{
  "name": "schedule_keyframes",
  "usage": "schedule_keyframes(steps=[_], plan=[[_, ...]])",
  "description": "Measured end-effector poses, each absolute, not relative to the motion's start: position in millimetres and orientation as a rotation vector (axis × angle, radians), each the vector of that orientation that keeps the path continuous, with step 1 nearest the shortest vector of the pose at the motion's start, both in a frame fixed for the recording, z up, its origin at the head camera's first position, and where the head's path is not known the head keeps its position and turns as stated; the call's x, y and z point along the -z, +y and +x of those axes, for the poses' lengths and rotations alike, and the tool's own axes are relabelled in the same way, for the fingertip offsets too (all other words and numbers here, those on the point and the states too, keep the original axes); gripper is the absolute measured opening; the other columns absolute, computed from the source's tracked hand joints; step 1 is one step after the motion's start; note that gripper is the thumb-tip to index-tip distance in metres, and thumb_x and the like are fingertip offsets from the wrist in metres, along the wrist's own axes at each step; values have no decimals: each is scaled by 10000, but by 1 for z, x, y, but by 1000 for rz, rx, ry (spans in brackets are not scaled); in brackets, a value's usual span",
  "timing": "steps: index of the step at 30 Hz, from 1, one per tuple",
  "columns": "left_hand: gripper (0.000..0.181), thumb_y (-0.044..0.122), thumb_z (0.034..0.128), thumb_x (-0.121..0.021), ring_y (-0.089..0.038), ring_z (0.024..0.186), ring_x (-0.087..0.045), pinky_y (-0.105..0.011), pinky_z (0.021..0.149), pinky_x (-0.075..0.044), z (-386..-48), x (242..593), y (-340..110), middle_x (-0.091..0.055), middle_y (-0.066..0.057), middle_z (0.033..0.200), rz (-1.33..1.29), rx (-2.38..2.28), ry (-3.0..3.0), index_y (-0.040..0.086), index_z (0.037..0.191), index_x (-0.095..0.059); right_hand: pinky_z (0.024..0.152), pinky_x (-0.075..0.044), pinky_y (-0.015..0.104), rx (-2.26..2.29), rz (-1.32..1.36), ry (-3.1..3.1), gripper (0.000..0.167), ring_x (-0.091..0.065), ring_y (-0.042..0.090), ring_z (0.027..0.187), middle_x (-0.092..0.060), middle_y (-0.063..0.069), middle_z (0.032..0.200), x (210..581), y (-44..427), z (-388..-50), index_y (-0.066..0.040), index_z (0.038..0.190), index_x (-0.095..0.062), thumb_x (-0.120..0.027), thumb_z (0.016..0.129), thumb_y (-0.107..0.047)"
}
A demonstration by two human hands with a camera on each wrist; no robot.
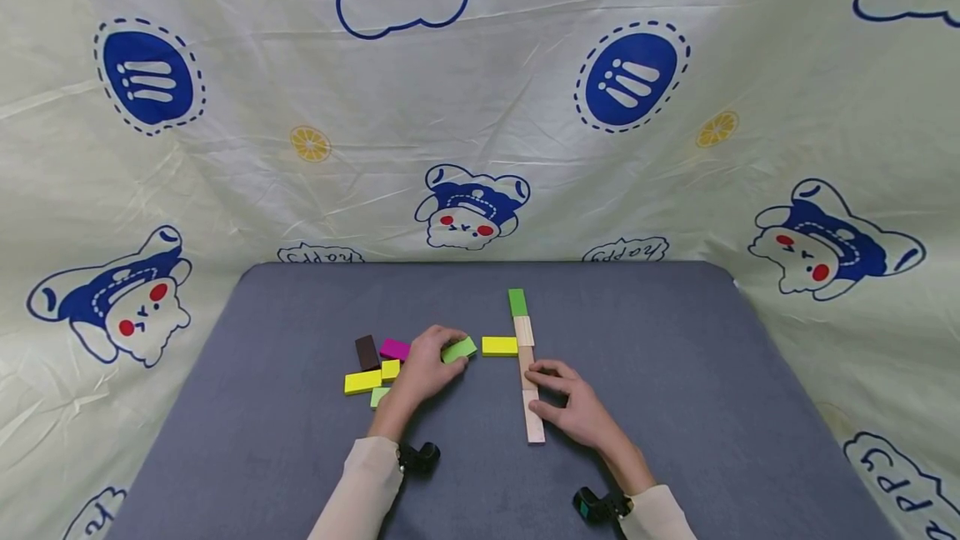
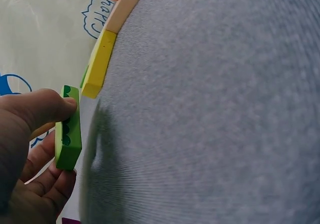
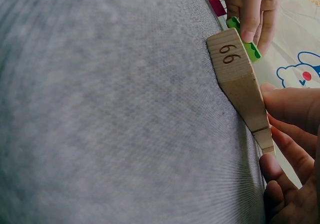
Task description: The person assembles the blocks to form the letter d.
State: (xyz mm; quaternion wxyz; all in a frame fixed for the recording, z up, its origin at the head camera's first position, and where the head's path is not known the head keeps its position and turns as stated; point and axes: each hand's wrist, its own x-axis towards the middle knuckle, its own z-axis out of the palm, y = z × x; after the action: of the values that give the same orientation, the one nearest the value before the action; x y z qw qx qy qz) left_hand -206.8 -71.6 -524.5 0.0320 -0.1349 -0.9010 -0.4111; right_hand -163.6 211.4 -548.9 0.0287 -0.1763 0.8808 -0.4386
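Note:
My left hand (image 1: 426,367) pinches a light green block (image 1: 460,349) between thumb and fingers; dark green scallops mark its side in the left wrist view. Just right of it lies a yellow block (image 1: 499,346), its end against a straight column of blocks. That column has a green block (image 1: 517,302) at the far end and plain wooden blocks (image 1: 535,423) toward me. With thumb and fingertips, my right hand (image 1: 581,413) touches the column's right side. In the right wrist view, the nearest wooden block (image 3: 235,67) bears the number 66.
Left of my left hand lie a dark brown block (image 1: 367,352), a magenta block (image 1: 393,348), a long yellow block (image 1: 363,382), a shorter-looking yellow block (image 1: 390,370) and a light green block (image 1: 379,397), partly behind the wrist. A patterned cloth (image 1: 480,140) hangs behind the grey table (image 1: 675,340).

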Motion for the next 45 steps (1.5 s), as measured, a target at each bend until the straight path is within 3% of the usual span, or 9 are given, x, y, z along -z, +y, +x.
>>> schedule_keyframes(steps=[24, 45], plan=[[318, 137, 908, -762, -296, 1106, -605, -458, 930, -517, -216, 530, -68, -673, -140, 1210, -450, 1184, -2858, 60, 1214, -725, 1137, -382, 594, 1365, -462, 2688, 468, -507, 306, 1365, -603, 23, 1394, 548, 210, -163, -97, 1332, -700, -806, 890, -208], [325, 173, 942, -738, -323, 1152, -592, -481, 975, -517, -218, 531, -66, -656, -155, 1252, -458, 1187, -2920, 70, 1249, -718, 1093, -419, 585, 1353, -581, 2750, 448, -538, 325, 1332, -618, 36, 1375, 550, 211, -162, -83, 1323, -703, -794, 909, -231]])
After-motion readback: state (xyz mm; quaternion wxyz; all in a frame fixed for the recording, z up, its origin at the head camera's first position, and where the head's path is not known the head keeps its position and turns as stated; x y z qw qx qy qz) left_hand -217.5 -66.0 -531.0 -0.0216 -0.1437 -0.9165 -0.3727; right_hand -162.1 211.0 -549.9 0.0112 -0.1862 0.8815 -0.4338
